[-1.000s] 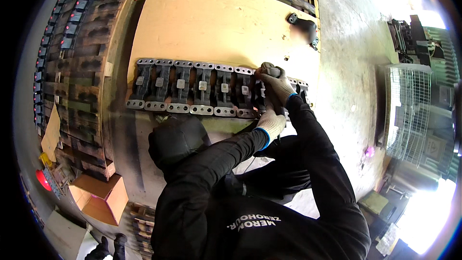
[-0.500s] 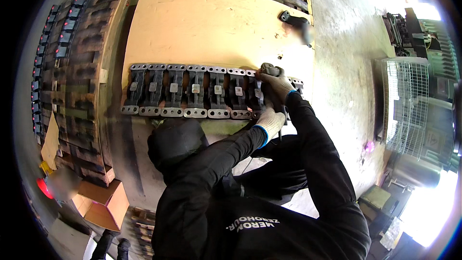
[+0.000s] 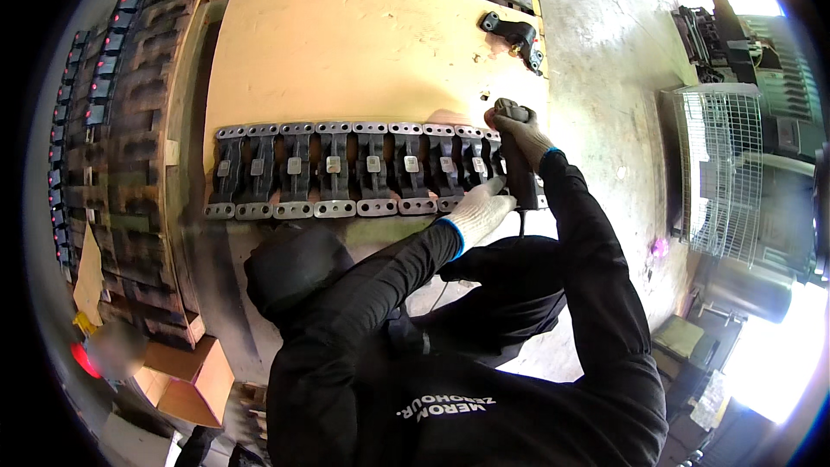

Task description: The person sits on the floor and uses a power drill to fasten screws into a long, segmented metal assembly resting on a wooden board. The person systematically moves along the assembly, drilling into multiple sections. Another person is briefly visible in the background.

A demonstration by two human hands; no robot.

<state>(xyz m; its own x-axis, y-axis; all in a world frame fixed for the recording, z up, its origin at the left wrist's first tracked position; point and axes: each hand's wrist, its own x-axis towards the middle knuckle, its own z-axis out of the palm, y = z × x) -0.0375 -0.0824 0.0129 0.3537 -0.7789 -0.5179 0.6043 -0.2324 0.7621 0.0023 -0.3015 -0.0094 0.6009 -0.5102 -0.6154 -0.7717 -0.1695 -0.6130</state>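
A row of dark cast metal brackets [image 3: 373, 166], with bright machined ends and small pale labels, lies along the near side of a cardboard-covered surface [image 3: 346, 52]. At the row's right end my gloved right hand [image 3: 523, 131] is closed around the top of a dark, long-bodied hand tool [image 3: 521, 180]. A cord or hose hangs from the tool's lower end. My gloved left hand [image 3: 480, 209] reaches over the brackets' near ends, fingers stretched apart beside the tool's lower part. The tool's working end and the last brackets are partly hidden.
One loose dark bracket [image 3: 516, 36] lies at the sheet's far right corner. A wooden pallet [image 3: 130, 156] with rows of dark parts stands at left, near an open cardboard box [image 3: 186, 376]. A wire mesh cage [image 3: 718, 173] stands at right.
My right hand has moved right along the row with the tool, uncovering a labelled bracket. My left hand's fingers have straightened out. The whole view has shifted slightly.
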